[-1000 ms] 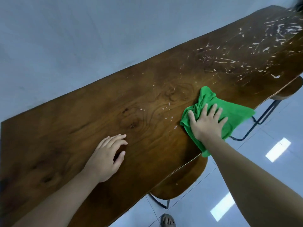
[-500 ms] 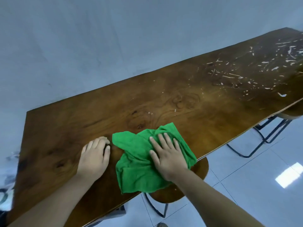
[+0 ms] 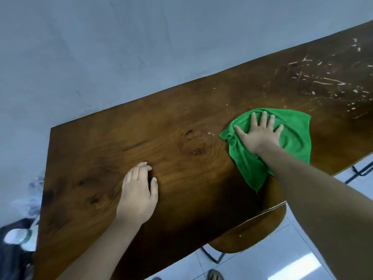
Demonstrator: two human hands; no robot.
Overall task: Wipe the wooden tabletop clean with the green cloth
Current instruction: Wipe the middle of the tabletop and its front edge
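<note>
Two hands are laid on the tabletop [image 3: 181,118]. The right hand [image 3: 260,136] is pressed flat on the cloth [image 3: 296,134], fingers straight and spread, arm stretched forward. The left hand [image 3: 139,195] is rested on bare wood, fingers loosely bent, nothing held. Since half a second ago the cloth has been swept rightward, away from the left hand, toward the white marks [image 3: 327,81].

Plain pale blue-grey wall [image 3: 101,47] fills top & left, w/ faint scuffs. Floor [image 3: 282,257] at bottom right: glossy white tiles w/ thin grout lines. Round wooden stool seat [image 3: 252,235] sits partly under near edge of the bench [image 3: 101,158], on dark metal legs [image 3: 211,255]. More dark metal frame [image 3: 361,171] at far right. Blurred dark & white clutter [image 3: 16,237] lower left, not identifiable.
</note>
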